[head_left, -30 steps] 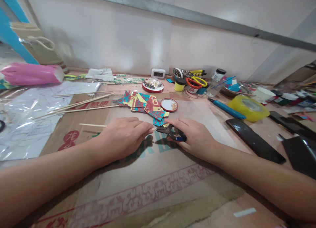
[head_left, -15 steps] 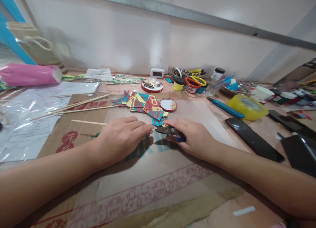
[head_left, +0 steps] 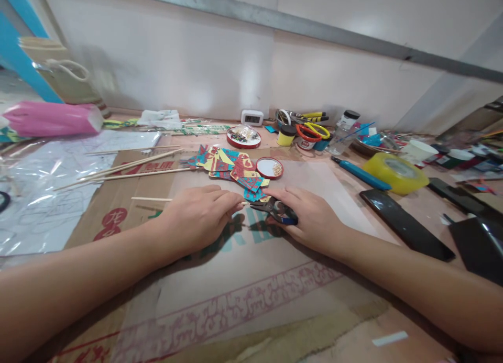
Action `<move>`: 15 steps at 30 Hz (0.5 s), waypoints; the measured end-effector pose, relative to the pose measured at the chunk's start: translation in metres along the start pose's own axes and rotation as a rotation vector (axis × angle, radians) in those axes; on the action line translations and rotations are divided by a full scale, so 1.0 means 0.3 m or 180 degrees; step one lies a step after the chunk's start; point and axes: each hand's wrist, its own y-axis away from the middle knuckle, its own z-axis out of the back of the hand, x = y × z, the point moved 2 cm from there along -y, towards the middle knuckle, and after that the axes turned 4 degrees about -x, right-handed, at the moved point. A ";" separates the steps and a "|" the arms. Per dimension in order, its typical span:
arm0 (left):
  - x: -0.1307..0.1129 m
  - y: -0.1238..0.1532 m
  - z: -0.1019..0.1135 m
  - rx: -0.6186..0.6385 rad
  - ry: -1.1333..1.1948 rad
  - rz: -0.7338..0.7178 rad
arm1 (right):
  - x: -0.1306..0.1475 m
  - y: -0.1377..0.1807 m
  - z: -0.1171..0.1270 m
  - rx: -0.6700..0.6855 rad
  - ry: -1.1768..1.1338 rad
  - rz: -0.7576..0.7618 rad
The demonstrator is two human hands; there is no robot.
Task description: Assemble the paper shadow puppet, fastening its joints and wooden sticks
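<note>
As your left hand (head_left: 200,215) grips the stick (head_left: 151,199): slack risks twisting
Right hand (head_left: 312,216) gripping pliers (head_left: 264,206): oversqueezing could split it

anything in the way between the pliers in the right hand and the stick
Nothing visible: the end of the stick poking from the left hand is right by the tip of the pliers in the right hand; whether they touch is too small to tell. The paper figure lies just beyond, off that line.
</note>
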 end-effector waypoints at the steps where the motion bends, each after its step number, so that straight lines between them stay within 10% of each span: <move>1: 0.000 0.000 0.000 0.0069 -0.0004 0.0044 | 0.000 0.000 0.000 0.0002 0.0011 0.0009; 15: 0.000 0.005 0.004 0.0133 0.0117 0.0122 | -0.001 0.003 0.001 0.0002 0.0049 0.0083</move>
